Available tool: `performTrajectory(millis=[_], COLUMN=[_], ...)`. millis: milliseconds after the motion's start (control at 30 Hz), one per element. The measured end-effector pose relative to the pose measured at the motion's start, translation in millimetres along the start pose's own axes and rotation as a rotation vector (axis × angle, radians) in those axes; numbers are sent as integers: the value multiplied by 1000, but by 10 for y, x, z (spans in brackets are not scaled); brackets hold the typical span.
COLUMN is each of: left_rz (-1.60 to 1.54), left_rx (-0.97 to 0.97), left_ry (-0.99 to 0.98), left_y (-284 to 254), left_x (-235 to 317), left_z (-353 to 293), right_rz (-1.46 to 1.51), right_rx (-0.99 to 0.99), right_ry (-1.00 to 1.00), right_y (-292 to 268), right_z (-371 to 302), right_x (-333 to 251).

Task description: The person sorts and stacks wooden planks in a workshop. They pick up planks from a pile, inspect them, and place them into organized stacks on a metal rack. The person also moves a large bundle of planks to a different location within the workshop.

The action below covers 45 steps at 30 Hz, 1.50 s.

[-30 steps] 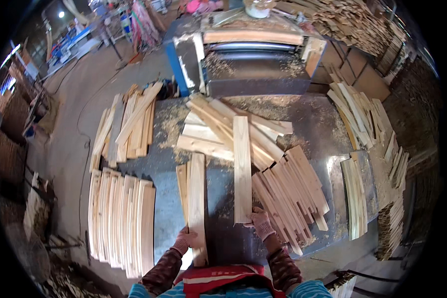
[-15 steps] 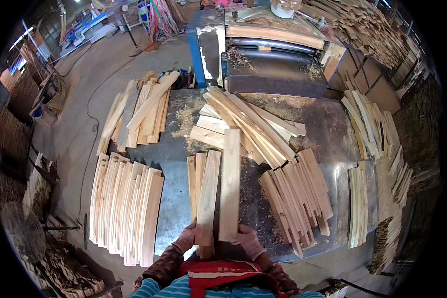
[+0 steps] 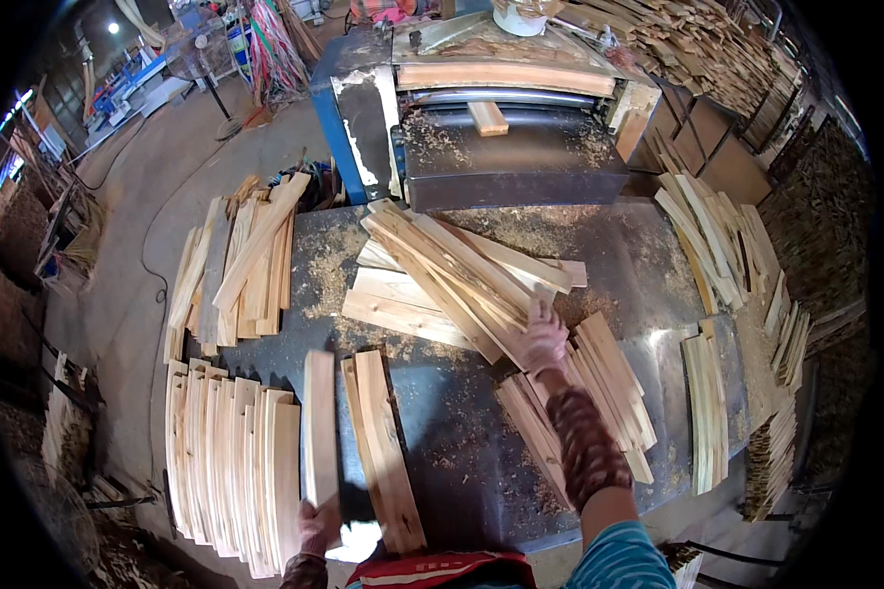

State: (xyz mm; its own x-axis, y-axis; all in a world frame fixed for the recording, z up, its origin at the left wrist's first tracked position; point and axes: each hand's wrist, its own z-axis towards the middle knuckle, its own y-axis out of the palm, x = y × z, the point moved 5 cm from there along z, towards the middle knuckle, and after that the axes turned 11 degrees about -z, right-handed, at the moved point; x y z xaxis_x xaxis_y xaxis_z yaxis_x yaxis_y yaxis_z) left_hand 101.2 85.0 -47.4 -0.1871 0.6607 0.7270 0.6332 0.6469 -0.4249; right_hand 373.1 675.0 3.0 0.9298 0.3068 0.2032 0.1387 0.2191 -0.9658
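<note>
Workshop floor [image 3: 192,162], sawdusty table [image 3: 457,442], hand [image 3: 317,527] gripping board [image 3: 321,422]

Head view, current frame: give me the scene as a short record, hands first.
left_hand: left hand grips the near end of a wooden board
right_hand: right hand at the near end of the crossed board pile; grip unclear
between_hands: two narrow boards, side by side
left_side: row of boards
under_right_forearm: slanted board stack
far_side: blue-sided planer-like machine, short board end at its opening
surface: dark table, scattered wood shavings
</note>
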Motion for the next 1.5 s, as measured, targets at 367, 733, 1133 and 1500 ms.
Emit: performTrajectory(millis=[367,733,1133,1500], left_rz=[386,-739,-1009,332], left_rx=[819,-735,-882,112], left_ry=[9,84,-185,510], left_y=[-723,2238,2110,1324], left_x=[-647,2508,2558,1005], left_z=[-475,-10,100,-74], right_rz=[843,1189,129,390], right_rx=[-593,-327,-169,52], right_ry=[27,-58,-192,-34], right_y=[-621,-937,-654,-1243], right_z=[84,-1899,-505,-1865], right_x=[56,-1037,-827,-356])
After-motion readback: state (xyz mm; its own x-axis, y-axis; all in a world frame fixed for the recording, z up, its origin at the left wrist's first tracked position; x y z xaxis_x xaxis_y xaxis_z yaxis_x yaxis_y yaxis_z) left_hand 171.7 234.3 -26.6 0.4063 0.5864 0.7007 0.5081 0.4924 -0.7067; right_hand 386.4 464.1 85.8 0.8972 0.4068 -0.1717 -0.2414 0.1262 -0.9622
